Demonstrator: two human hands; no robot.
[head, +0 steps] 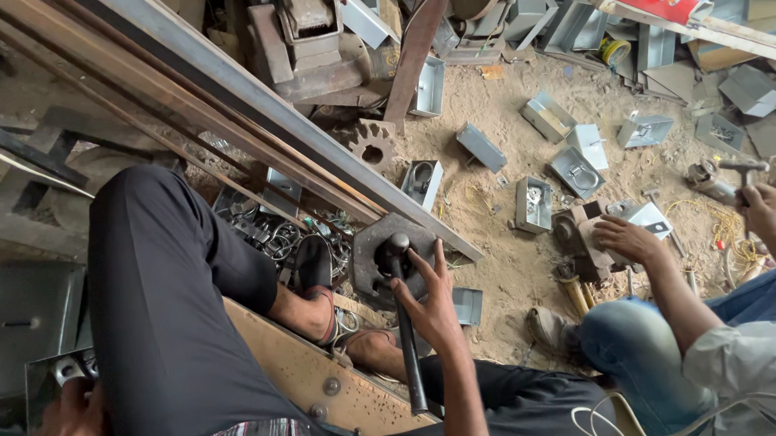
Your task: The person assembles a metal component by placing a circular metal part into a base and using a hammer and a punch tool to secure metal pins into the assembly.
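Note:
My right hand (430,305) grips the black handle of a hammer (405,331), fingers loosely spread. The hammer's head rests on a dark octagonal metal block (365,245) on the sandy ground, just beyond my sandalled foot (313,269). My left hand (66,428) is at the bottom left, beside my black-trousered leg (161,306). It holds the near edge of a small grey metal box (56,372) with a ring fitting in it. Part of that hand is cut off by the frame.
Long steel bars (252,106) run diagonally from the top left. Several small metal boxes (534,205) and a gear (372,146) lie on the sand. At the right a co-worker's hand (626,238) rests on a part and the other hand (762,206) holds a hammer (743,168).

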